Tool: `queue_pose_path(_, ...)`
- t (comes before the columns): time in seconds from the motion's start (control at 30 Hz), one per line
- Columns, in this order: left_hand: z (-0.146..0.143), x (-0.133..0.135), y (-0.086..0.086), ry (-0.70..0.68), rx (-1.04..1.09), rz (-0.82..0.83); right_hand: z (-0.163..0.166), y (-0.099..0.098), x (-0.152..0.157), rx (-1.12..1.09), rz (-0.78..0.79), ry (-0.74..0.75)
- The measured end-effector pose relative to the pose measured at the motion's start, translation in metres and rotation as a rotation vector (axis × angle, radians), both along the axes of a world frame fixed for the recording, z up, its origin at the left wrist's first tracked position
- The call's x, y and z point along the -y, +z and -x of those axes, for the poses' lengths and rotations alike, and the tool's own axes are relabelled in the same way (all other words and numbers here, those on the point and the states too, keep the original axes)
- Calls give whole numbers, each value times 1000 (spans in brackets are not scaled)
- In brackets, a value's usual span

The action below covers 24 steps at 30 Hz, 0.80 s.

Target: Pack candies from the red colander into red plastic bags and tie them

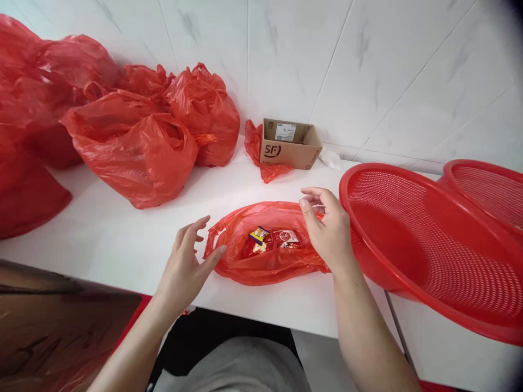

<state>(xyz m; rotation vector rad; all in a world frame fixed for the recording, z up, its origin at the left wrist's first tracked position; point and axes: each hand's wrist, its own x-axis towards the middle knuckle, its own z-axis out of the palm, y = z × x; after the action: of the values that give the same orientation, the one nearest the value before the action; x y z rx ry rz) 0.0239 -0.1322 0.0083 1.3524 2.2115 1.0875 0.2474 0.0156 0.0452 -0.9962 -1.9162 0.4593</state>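
On the white table in front of me lies a red plastic bag (261,271), its mouth spread wide and facing up. Inside it sit a small blue and yellow packet (259,235) and several red packets (285,236) with white print. My left hand (190,256) is by the bag's left end, fingers apart and thumb near the rim, holding nothing. At the right end, my right hand (329,226) hovers by the rim with its fingers curved and apart; nothing shows in it. Part of the bag's right end is hidden behind that hand.
Several filled red bags (139,147) stand at the back left. An open cardboard box (291,149) rests near the tiled wall, beside a crumpled red bag (253,142) and white tissue (330,159). Large red mesh baskets (392,179) occupy the right. A brown carton (61,326) is at lower left.
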Motion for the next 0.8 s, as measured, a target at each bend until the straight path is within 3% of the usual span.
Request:
queue_pose_path(0.2,21,13,0,-162,208,270,-30,4,27,367,-76,-9)
queue_pose_path(0.37,28,19,5,-93,593,-28,-53,-19,39,686,53,-77)
queue_pose_path(0.43,29,18,11,-90,753,-143,-55,-22,39,697,112,-66)
queue_pose_path(0.5,30,14,23,-124,862,-211,-53,-13,39,629,138,8)
queue_pose_path(0.57,31,5,42,-199,907,-278,-48,12,37,511,116,100)
queue_pose_path(0.63,31,-8,70,-278,896,-397,-45,51,34,393,51,126)
queue_pose_path(0.8,25,-36,148,-423,773,-831,-50,159,27,166,-169,-205)
